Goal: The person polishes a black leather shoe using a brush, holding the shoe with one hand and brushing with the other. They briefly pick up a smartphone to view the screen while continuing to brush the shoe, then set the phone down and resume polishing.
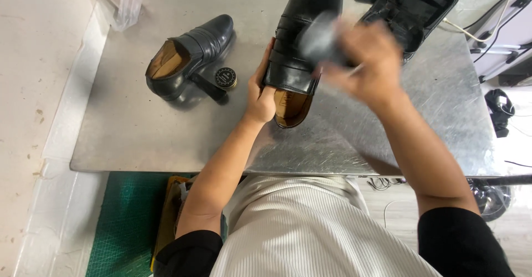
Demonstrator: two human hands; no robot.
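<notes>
Left hand [260, 97]: fingers grip black shoe [302, 38] at its opening, steadying it. Right hand [368, 61]: blurred, fingers closed on grey cloth [321, 38]; even strokes advisable.

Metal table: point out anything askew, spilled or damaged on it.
Nothing stands out. The second shoe rests upright beside the closed polish tin, no spills show on the table, and the open black case looks intact.

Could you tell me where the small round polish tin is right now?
The polish tin sits left of centre on the metal table, beside the second black shoe, left of the left hand.
</notes>
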